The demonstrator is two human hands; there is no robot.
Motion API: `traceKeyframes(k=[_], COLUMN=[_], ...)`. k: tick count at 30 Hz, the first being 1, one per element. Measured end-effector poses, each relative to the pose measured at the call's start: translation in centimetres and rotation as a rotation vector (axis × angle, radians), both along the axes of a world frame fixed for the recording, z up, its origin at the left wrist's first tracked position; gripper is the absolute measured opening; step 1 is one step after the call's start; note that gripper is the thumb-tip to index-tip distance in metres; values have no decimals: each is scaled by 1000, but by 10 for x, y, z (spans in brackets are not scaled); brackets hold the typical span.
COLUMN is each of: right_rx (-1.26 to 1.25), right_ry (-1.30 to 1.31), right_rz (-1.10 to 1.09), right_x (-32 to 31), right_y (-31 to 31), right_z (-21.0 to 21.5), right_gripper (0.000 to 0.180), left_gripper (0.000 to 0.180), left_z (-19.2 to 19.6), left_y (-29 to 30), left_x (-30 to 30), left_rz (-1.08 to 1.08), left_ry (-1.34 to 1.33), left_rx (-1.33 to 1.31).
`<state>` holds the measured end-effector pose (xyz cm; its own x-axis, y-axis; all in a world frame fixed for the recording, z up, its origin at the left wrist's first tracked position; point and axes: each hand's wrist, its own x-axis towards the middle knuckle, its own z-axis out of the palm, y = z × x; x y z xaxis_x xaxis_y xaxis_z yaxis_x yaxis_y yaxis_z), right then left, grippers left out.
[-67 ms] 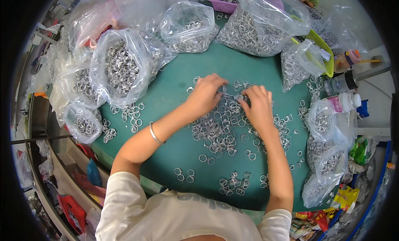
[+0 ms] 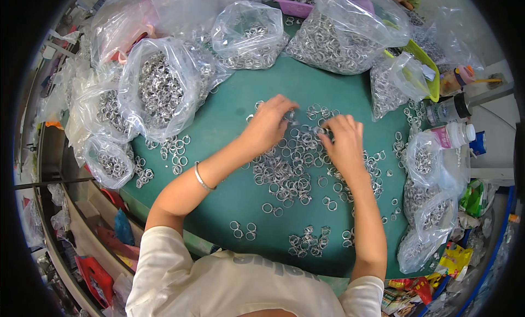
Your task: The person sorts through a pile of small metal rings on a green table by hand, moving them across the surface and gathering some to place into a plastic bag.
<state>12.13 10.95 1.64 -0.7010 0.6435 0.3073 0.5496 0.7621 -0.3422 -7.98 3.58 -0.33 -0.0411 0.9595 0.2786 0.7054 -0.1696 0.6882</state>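
A loose pile of silver-coloured metal rings point(image 2: 281, 177) lies in the middle of the green tabletop point(image 2: 240, 98). At the pile's upper left, my left hand point(image 2: 268, 124) curls its fingers round some rings point(image 2: 290, 116), slightly blurred. Opposite it, my right hand point(image 2: 345, 145) pinches a ring point(image 2: 326, 133) between thumb and fingers, over the pile's upper right. How many rings each hand has cannot be told. A smaller cluster of rings point(image 2: 309, 241) sits near the front edge, and pairs of rings lie between it and the pile.
Clear plastic bags full of rings ring the table, such as a large open bag point(image 2: 186, 93) at left and a bulging bag point(image 2: 328, 46) at the back. Along the right stand a green basket point(image 2: 432, 87), a white bottle point(image 2: 454, 135) and more bags point(image 2: 426, 224).
My right hand has shifted slightly to the right and nearer to me, away from the left hand. The left fingers have turned a little, and rings show more plainly at them.
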Motion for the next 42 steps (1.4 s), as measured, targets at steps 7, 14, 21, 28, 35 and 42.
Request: traceKeyframes(k=[7, 14, 21, 28, 35, 42], right_rx=[-123, -1161, -169, -210, -718, -533], right_ry=[183, 538, -30, 80, 136, -131], right_rz=[-37, -83, -280, 162, 14, 103], right_x=[7, 0, 33, -9, 30, 91], right_y=[-15, -30, -44, -80, -79, -136], right_z=[23, 4, 14, 8, 40, 49], right_gripper=[12, 13, 23, 34, 34, 31], left_gripper=[47, 37, 31, 35, 33, 34], left_z=[18, 27, 27, 8, 28, 34], left_y=[-20, -33, -52, -85, -89, -92], left_x=[-3, 17, 0, 11, 6, 20], left_rz=[-137, -60, 94, 65, 110, -7], left_ry=[-854, -378, -373, -349, -198, -165], left_rx=[-325, -61, -225, -158, -207, -126])
